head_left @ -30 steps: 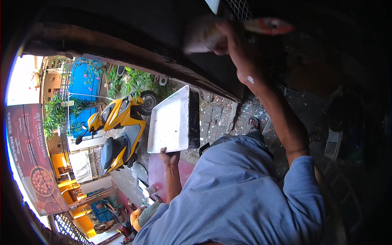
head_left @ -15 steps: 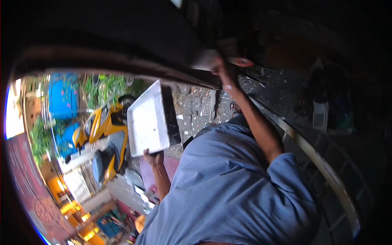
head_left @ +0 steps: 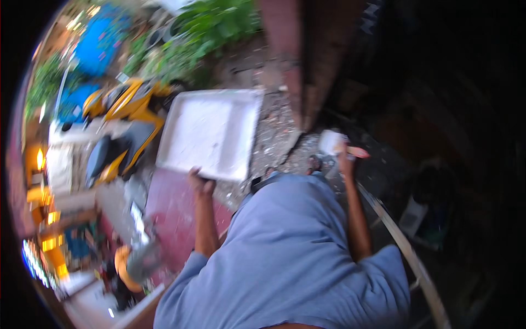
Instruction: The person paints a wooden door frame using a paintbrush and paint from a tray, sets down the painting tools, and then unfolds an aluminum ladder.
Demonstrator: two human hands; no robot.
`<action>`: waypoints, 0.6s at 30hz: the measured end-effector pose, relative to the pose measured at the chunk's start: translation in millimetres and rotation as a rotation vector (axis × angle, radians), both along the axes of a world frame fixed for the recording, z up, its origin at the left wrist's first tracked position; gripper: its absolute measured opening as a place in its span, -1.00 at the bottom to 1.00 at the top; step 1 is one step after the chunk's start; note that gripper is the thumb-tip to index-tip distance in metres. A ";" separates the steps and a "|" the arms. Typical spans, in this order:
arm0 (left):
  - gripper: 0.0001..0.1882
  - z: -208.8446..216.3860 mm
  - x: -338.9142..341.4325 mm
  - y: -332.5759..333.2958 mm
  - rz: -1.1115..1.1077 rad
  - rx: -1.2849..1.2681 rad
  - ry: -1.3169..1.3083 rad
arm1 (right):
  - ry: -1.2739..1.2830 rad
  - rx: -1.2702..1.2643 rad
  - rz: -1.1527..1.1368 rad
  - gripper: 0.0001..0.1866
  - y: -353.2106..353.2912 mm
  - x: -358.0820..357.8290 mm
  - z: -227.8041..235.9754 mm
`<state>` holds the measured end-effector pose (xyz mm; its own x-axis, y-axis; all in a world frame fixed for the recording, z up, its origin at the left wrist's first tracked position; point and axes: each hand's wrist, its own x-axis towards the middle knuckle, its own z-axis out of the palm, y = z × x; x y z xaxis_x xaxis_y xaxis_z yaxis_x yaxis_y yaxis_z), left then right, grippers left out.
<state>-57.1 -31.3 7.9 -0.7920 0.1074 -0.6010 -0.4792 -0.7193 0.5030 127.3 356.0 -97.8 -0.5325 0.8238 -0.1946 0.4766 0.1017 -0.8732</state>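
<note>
My left hand is closed on the near edge of a white, shallow rectangular tray with raised rims. White smears coat its inside, and its open face shows. At the right, my right hand grips a small tool with a pale flat part and an orange-red end. Blur hides its exact kind. It is held above the dark, littered ground near my feet, well apart from the tray.
A yellow scooter stands beyond the tray at the left. A reddish-brown post rises ahead. A long pale rail runs along my right side. Green plants grow at the far side, and a maroon floor patch lies left.
The view has turned, bringing the post toward the middle. The tray now faces up more squarely. My right hand has come lower and nearer, away from the dark beam, still holding the tool.
</note>
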 end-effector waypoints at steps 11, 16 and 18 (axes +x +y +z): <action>-0.49 -14.9 -14.9 -53.1 -0.117 0.063 -0.183 | -0.174 0.413 -0.083 -0.78 -41.0 -8.6 32.3; -0.54 -17.0 -3.7 -35.2 -0.302 0.036 -0.293 | -0.038 0.258 -0.703 -0.64 -54.2 32.4 6.8; -0.55 -34.7 1.9 -32.1 -0.360 0.092 -0.357 | -0.035 0.244 -0.850 -0.63 -54.1 56.8 -7.6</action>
